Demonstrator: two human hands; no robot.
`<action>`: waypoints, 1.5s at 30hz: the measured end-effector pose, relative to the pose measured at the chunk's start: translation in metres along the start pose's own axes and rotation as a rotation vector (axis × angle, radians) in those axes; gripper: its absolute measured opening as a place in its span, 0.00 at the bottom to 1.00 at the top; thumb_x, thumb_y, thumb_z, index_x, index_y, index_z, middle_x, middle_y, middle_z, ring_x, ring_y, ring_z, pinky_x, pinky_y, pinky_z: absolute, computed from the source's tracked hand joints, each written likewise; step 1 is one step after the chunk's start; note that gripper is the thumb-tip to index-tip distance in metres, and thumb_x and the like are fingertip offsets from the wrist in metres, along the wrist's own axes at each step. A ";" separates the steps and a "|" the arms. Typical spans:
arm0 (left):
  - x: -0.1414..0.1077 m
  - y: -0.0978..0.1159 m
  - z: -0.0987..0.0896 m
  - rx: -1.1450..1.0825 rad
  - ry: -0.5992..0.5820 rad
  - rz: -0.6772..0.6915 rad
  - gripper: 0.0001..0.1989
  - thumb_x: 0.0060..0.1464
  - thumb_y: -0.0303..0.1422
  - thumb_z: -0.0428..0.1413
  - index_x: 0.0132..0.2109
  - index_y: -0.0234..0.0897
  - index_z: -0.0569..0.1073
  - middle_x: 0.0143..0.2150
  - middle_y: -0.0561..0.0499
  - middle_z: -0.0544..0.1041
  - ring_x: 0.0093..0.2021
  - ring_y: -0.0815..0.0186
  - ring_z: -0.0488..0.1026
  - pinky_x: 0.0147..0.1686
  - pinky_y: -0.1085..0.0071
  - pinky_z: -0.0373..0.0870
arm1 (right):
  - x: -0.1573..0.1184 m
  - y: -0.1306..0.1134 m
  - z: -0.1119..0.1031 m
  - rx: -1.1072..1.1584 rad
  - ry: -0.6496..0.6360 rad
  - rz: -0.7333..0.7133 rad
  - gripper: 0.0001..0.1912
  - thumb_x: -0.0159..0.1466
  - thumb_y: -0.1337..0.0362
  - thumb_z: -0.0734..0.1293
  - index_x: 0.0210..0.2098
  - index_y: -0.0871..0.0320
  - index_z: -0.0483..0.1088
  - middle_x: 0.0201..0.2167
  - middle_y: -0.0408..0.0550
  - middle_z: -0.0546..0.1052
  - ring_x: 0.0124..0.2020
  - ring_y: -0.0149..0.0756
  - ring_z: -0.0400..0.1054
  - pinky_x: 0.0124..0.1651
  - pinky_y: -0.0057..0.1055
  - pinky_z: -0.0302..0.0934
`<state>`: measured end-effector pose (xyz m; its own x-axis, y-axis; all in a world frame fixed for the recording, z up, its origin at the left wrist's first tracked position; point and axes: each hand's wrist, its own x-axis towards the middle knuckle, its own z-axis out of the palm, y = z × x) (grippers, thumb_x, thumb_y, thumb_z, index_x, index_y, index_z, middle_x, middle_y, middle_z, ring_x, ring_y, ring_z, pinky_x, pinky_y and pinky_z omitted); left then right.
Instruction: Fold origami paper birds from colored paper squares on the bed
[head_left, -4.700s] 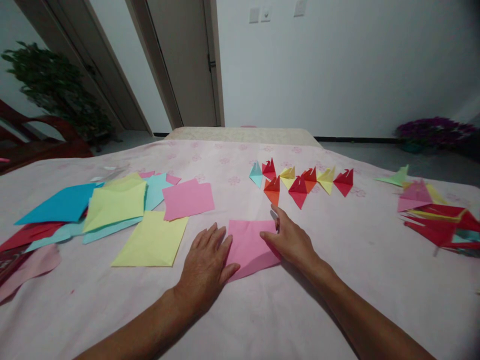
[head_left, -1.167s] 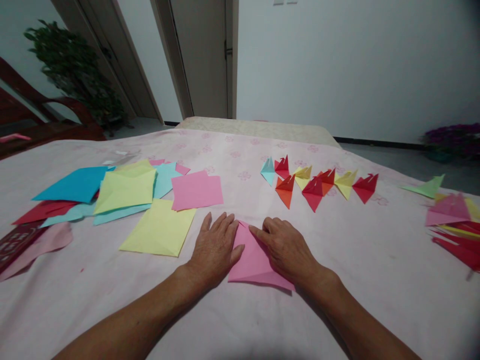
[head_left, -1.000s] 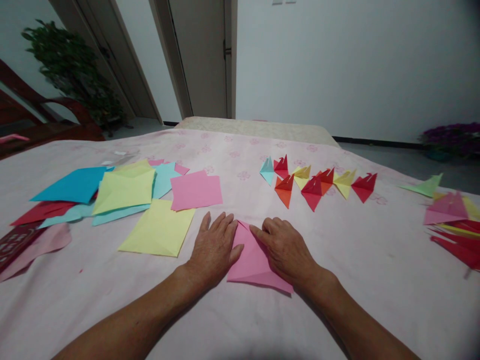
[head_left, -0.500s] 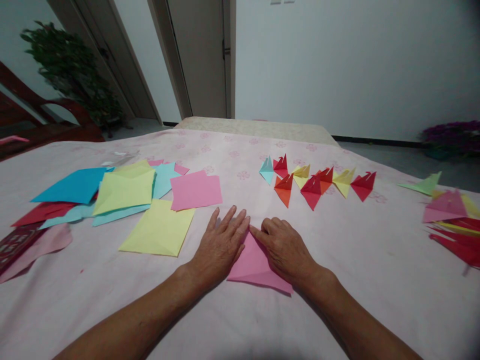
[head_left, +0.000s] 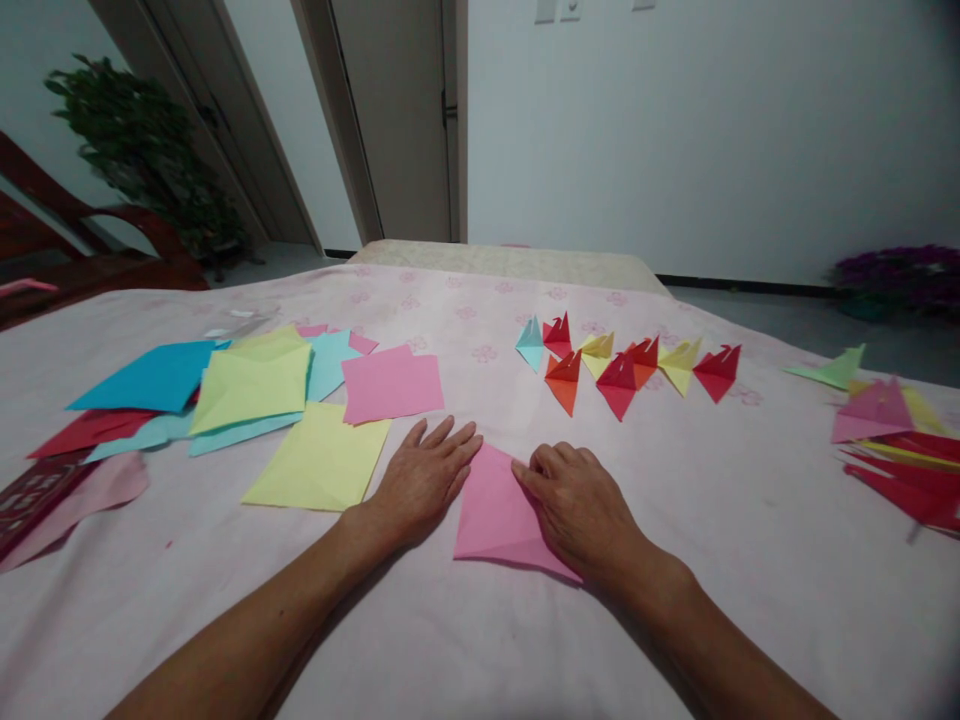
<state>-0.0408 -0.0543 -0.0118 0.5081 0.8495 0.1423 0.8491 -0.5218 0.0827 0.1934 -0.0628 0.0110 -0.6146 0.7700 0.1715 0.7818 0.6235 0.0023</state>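
Observation:
A pink sheet of origami paper [head_left: 495, 515], folded over with a slightly raised lower edge, lies on the tablecloth between my hands. My left hand [head_left: 426, 478] rests flat at its upper left edge, fingers stretched out and fingertips near the top corner. On the right edge sits my right hand [head_left: 581, 500], its fingers curled and the thumb and forefinger pressed to the paper; the underside of that grip is hidden. Folded paper cranes [head_left: 619, 380] in red, orange, yellow and light blue stand beyond my right hand.
Left of my hands lie yellow sheets [head_left: 319, 460], pink sheets [head_left: 394, 385] and a blue sheet [head_left: 150, 375]. A dark red packet [head_left: 41, 495] is at the far left. More folded paper pieces [head_left: 907, 460] are heaped at the right. The pink-flowered tablecloth [head_left: 420, 640] covers the table.
My left hand has slid left and slightly down, uncovering more of the pink paper. My right thumb and forefinger have moved from the top corner a little down the right edge.

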 end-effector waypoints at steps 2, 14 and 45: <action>0.001 -0.003 0.000 -0.025 0.004 -0.005 0.21 0.68 0.33 0.43 0.65 0.47 0.63 0.68 0.50 0.63 0.69 0.57 0.57 0.64 0.51 0.55 | -0.001 -0.010 -0.013 -0.002 -0.054 0.029 0.06 0.62 0.68 0.65 0.38 0.58 0.74 0.36 0.53 0.74 0.40 0.44 0.62 0.43 0.41 0.51; -0.003 -0.004 0.016 -0.058 0.155 -0.019 0.20 0.66 0.33 0.47 0.62 0.42 0.68 0.65 0.45 0.67 0.66 0.54 0.61 0.63 0.52 0.60 | -0.009 -0.022 -0.015 0.052 -0.147 -0.119 0.15 0.63 0.71 0.63 0.49 0.58 0.73 0.50 0.53 0.77 0.54 0.44 0.67 0.60 0.44 0.54; 0.030 -0.015 0.020 -0.498 0.180 0.152 0.11 0.60 0.39 0.58 0.47 0.46 0.80 0.52 0.50 0.80 0.59 0.55 0.71 0.62 0.50 0.63 | -0.017 0.014 0.001 0.494 0.008 0.499 0.19 0.67 0.54 0.59 0.25 0.55 0.71 0.29 0.44 0.77 0.34 0.37 0.67 0.35 0.30 0.54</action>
<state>-0.0357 -0.0194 -0.0290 0.5497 0.7578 0.3517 0.5749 -0.6485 0.4989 0.2148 -0.0670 0.0067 -0.1922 0.9804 0.0431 0.8295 0.1857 -0.5267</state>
